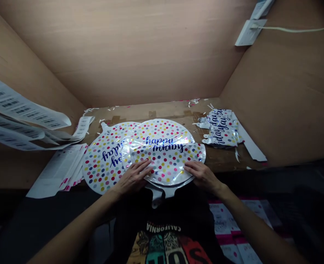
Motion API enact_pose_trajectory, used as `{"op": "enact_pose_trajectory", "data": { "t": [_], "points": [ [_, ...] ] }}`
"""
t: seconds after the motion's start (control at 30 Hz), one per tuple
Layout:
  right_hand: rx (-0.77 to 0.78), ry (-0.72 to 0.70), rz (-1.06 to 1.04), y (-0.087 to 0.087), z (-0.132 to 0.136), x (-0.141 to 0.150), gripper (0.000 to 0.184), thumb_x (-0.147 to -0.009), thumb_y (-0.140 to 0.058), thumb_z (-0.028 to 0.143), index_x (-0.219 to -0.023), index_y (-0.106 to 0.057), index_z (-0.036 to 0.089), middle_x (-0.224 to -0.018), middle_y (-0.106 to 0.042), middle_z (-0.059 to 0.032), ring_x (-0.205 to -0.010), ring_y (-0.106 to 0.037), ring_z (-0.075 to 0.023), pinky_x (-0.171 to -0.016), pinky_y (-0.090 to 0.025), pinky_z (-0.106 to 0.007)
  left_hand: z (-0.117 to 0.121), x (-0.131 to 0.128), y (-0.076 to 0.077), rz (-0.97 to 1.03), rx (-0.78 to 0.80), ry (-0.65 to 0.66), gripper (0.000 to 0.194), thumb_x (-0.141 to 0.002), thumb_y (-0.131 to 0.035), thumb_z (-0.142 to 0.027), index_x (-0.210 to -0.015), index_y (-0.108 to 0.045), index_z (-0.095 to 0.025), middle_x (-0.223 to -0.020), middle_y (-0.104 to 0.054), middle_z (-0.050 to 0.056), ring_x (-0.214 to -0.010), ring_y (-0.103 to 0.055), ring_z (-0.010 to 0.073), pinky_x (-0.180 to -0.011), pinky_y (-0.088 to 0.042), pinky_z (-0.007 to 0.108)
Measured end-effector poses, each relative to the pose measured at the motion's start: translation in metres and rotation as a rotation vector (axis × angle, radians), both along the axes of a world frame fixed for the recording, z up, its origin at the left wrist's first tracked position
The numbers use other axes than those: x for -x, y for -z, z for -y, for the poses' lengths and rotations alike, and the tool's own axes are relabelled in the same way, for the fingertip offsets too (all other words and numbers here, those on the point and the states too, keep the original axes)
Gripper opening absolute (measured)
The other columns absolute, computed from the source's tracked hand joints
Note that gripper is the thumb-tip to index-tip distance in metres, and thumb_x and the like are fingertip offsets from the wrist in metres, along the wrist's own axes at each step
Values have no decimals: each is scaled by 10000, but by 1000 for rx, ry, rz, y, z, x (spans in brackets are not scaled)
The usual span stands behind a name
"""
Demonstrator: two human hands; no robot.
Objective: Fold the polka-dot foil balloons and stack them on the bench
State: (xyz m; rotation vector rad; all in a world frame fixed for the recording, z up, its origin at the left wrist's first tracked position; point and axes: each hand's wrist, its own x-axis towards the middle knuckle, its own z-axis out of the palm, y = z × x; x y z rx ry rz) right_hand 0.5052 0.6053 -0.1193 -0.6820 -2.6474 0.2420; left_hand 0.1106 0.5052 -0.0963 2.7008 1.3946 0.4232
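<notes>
A round white foil balloon (164,167) with coloured dots and "happy" lettering lies folded over in front of me, its flap creased across the middle. At its lower left edge is my left hand (134,176), closed on the foil with fingers laid over the top; its thumb is hidden. My right hand (203,175) grips the lower right edge, fingertips on the dotted face. Tails of the foil hang over the table's front edge toward my shirt. Beneath and to the left lies another flat dotted balloon (96,170).
Folded balloons (222,128) lie at the right beside a white card strip (251,143). Printed cards (57,168) are fanned at the left, under hanging barcode label strips (27,113). Wooden panels (140,51) enclose the table. Pink-edged packs (222,218) sit below right.
</notes>
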Motion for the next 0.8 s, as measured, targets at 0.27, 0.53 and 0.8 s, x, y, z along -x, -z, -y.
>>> {"op": "enact_pose_trajectory", "data": {
  "t": [0.27, 0.53, 0.8],
  "points": [
    [-62, 36, -9, 1, 7, -14, 277, -927, -562, 104, -1158, -697, 177, -1360, -673, -128, -1291, -572, -304, -1060, -441, -480, -12, 3, 17, 93, -38, 94, 337, -1025, -513, -160, -1308, -685, -225, -1406, -677, 114, -1357, -592, 272, -1128, -463, 477],
    [144, 533, -20, 2, -14, 5, 344, -1081, -452, 358, -857, -645, 182, -797, -701, -86, -739, -617, -217, -754, -410, -331, -46, -18, -20, 28, 407, -510, 343, -1025, -414, -301, -992, -742, -207, -967, -765, 116, -883, -722, 266, -814, -529, 370],
    [101, 606, 122, 8, -19, 14, 334, -1069, -475, 381, -869, -651, 180, -809, -718, -99, -743, -635, -224, -805, -405, -343, -143, -70, -62, -107, 506, -441, 422, -804, -744, -476, -1106, -706, -182, -1079, -755, 139, -1017, -682, 329, -790, -503, 352]
  ]
}}
